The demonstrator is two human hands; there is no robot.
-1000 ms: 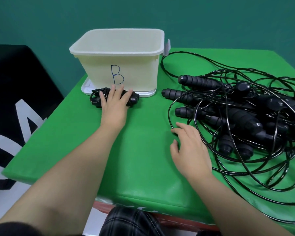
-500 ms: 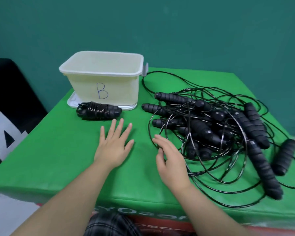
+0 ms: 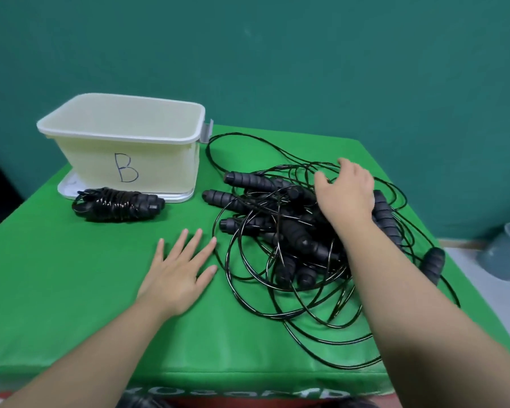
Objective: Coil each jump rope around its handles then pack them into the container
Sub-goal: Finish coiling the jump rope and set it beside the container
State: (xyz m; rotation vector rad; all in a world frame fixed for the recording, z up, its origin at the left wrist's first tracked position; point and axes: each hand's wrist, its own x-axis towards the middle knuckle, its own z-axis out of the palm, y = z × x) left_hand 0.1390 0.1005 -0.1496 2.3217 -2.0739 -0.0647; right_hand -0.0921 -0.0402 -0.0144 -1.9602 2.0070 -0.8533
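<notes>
Jump ropes (image 3: 292, 231), head view: loose tangle of black cords and ribbed handles covering the right half of the green table (image 3: 71, 290), loops running out to the right and near edges; one coiled rope (image 3: 117, 205) already wound round its handles, lying near the far-left corner, just in front of the container (image 3: 124, 160), not yet inside; container is a cream tub marked "B", interior looks empty from here though the floor is hidden; left hand (image 3: 177, 275) flat on the table, fingers spread wide, holding nothing, just left of the tangle; right hand (image 3: 346, 191) reaching over the far side of the pile, fingers loosely spread above the cords, can't confirm any grasp; grey bin (image 3: 507, 254) on the floor off the right edge. Handling guess: cords thin, springy, probably slick, will snag on neighbouring loops; handles stiff, grippy, light; take one handle by its ribbed body, trace its cord to the mate, lift slowly so other loops fall away; don't yank the cord.
</notes>
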